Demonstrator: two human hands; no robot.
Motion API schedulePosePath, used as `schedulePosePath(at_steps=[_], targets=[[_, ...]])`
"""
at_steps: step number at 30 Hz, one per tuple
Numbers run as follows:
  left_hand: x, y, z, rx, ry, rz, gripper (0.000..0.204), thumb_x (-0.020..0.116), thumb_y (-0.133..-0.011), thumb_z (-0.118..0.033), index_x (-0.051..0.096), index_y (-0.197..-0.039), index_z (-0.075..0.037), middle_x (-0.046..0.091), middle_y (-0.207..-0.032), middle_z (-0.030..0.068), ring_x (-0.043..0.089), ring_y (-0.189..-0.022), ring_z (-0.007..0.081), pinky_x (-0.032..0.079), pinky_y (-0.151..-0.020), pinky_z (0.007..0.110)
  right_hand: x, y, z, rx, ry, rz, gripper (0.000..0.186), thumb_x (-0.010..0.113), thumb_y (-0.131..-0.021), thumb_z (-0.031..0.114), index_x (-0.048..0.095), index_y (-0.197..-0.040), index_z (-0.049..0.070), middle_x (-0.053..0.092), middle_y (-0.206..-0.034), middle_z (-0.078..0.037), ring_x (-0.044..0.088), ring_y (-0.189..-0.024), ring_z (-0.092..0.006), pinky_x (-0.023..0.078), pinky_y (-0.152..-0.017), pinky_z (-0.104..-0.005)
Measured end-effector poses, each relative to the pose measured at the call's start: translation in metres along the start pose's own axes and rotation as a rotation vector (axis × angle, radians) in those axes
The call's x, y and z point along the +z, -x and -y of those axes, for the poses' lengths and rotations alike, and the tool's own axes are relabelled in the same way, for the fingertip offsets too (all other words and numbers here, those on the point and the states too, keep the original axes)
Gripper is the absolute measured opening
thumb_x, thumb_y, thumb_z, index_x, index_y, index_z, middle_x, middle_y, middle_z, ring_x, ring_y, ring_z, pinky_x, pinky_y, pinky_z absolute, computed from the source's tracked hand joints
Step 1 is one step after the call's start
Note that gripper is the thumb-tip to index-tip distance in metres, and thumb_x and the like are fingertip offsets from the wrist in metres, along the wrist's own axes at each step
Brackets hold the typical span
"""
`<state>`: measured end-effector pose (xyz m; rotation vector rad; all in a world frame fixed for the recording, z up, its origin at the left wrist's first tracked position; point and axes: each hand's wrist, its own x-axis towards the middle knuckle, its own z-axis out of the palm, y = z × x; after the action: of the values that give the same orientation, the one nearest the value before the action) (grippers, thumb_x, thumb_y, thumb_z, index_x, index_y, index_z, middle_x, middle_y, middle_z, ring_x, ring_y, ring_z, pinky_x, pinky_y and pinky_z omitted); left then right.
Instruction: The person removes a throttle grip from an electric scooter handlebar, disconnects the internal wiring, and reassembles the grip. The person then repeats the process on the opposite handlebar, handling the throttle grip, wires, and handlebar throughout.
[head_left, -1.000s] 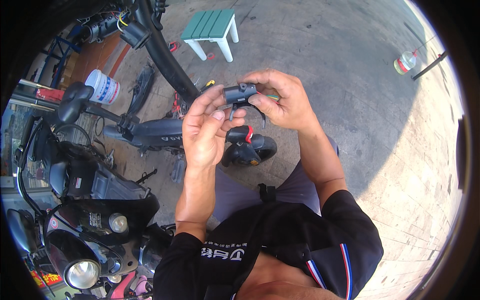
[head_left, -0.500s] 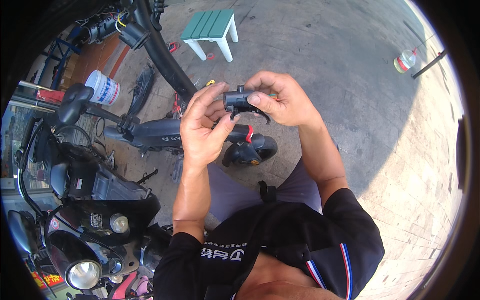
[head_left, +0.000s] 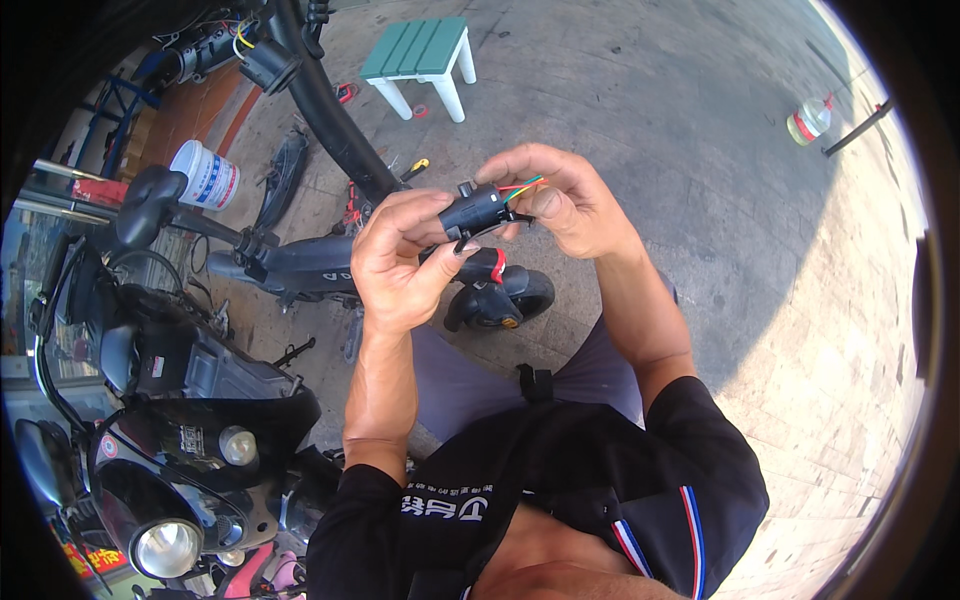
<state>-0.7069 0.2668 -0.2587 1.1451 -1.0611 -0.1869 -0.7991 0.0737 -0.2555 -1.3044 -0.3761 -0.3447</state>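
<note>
In front of me I hold a black cylindrical part (head_left: 474, 212) with a short stub on top and a thin curved piece below. Red, green and yellow wires (head_left: 523, 188) come out of its right end. My left hand (head_left: 400, 250) grips the left end between thumb and fingers. My right hand (head_left: 570, 205) curls round the right end, its thumb close to the wires and lifted off the body. Some right fingertips are hidden behind the part. Beneath my hands is a black electric scooter (head_left: 310, 268) with a red band near its wheel (head_left: 525, 298).
A black tube (head_left: 335, 120) rises at the upper left, with loose wires by its bracket. Further out are a green-topped stool (head_left: 415, 50), a white bucket (head_left: 207, 175) and a yellow-handled tool (head_left: 415, 169). A black motor scooter (head_left: 190, 450) stands at left, a plastic bottle (head_left: 810, 122) at far right.
The part has tilted, its right end turning up, and its wires now show clearly. My right thumb has come off its body and shifted right. My left hand has moved slightly left.
</note>
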Motion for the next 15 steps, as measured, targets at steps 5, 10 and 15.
schedulePosePath(at_steps=[5,10,15], targets=[[0.004,-0.001,-0.01,0.082,-0.224,-0.032,0.039,0.079,-0.073,0.003,0.061,-0.108,0.005,0.063,-0.101,0.0158,0.069,-0.08,0.017,0.058,-0.069,0.027,0.0,0.006,-0.009,-0.156,0.105,0.05,0.053,0.08,-0.078,0.008,0.056,-0.124,-0.002,0.059,-0.121,-0.012,0.06,-0.106,-0.0197,0.053,-0.087,-0.0354],[0.011,-0.006,-0.019,0.145,-0.355,-0.018,0.039,0.084,-0.069,-0.002,0.065,-0.102,0.003,0.065,-0.088,0.0116,0.069,-0.067,0.0146,0.053,-0.058,0.024,-0.011,0.003,-0.02,-0.123,-0.034,0.069,0.052,0.081,-0.071,-0.003,0.058,-0.118,-0.001,0.06,-0.116,-0.01,0.059,-0.108,-0.0201,0.049,-0.094,-0.0367],[0.019,-0.009,-0.023,0.129,-0.396,-0.027,0.039,0.083,-0.068,0.001,0.064,-0.103,0.003,0.065,-0.088,0.0109,0.07,-0.068,0.0156,0.055,-0.057,0.026,-0.014,0.003,-0.029,-0.119,-0.053,0.06,0.05,0.081,-0.071,0.0,0.059,-0.116,-0.001,0.061,-0.112,-0.009,0.06,-0.105,-0.0186,0.05,-0.092,-0.0349]])
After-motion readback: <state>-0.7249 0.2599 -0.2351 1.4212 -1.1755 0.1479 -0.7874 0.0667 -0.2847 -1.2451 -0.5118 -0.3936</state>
